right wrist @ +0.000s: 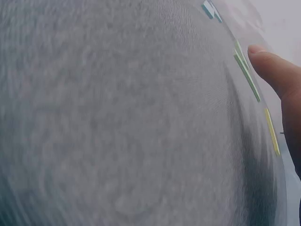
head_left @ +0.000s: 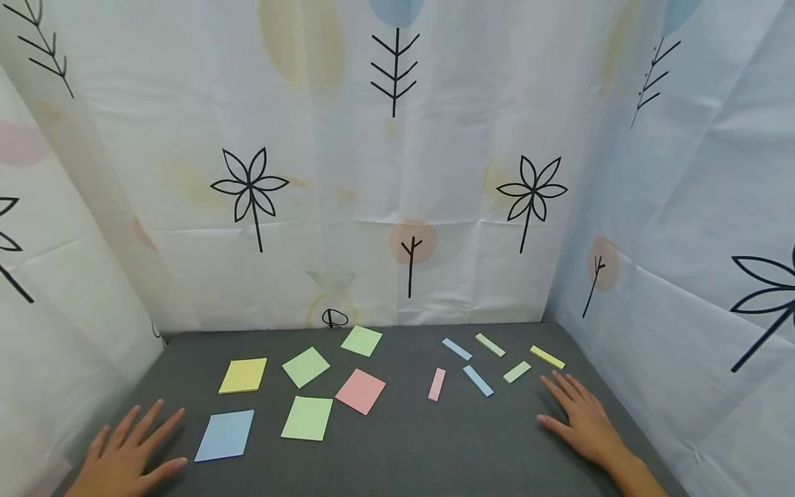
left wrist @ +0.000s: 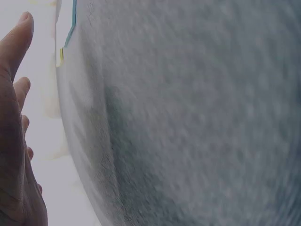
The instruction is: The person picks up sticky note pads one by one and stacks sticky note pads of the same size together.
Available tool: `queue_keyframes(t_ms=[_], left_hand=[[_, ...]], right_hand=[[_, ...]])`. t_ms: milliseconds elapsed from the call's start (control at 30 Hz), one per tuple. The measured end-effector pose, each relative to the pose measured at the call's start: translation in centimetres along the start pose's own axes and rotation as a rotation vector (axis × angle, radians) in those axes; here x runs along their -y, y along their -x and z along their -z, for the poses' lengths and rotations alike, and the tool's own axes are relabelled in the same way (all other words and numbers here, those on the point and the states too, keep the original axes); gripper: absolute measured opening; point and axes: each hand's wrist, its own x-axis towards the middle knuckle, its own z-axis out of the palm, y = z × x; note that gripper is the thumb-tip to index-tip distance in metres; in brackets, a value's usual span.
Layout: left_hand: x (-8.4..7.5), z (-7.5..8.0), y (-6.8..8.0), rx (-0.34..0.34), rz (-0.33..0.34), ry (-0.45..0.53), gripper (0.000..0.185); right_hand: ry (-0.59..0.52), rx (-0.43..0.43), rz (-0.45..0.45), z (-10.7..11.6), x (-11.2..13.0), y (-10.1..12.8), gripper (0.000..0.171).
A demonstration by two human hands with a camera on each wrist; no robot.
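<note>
Here we are resting both hands flat on the grey mat (head_left: 404, 449), fingers straight and slightly spread, holding nothing. Our left hand (head_left: 127, 452) is lying just beside the blue sticky note (head_left: 225, 435), fingertips close to its left edge but apart from it. Our right hand (head_left: 580, 417) is sitting near the narrow strips, its fingertips just short of the yellow strip (head_left: 547, 357) and the green strip (head_left: 517, 372). We are judging these papers as very light, thin and floppy, lying flush with the mat, so they are likely needing a fingertip slid under a corner or edge, then a gentle pinch; a hard grip would crease them.
</note>
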Motion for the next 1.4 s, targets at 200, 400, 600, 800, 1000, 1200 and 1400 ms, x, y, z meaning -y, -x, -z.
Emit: queue_keyframes(t_ms=[200, 400, 600, 800, 1000, 1200, 1400], left_hand=[[-1.5, 0.5, -0.4, -0.044, -0.025, 0.001, 0.089], [-3.5, 0.9, -0.9, -0.185, -0.102, 0.057, 0.082], [-6.2, 1.5, -1.2, -0.226, -0.155, 0.171, 0.070], [-9.0, 1.7, -1.5, -0.210, -0.191, 0.340, 0.058], [-11.8, 1.8, -1.3, -0.224, -0.183, 0.436, 0.052], [-14.7, 1.8, -1.1, -0.164, -0.138, 0.645, 0.048], [-17.1, 1.7, -1.4, 0.033, 0.004, 0.910, 0.051]], right_hand=[[-0.006, -0.046, 0.027, -0.4, 0.6, -0.7, 0.071], [-0.024, -0.090, 0.068, -0.9, 1.6, -1.4, 0.069], [-0.094, -0.160, 0.126, -1.2, 3.3, -2.0, 0.068], [-0.177, -0.196, 0.183, -1.6, 5.1, -2.6, 0.069], [-0.265, -0.143, 0.149, -1.9, 7.2, -3.1, 0.069], [-0.300, -0.138, 0.146, -2.3, 9.4, -3.7, 0.067], [-0.319, -0.149, 0.188, -3.4, 11.0, -4.1, 0.068]])
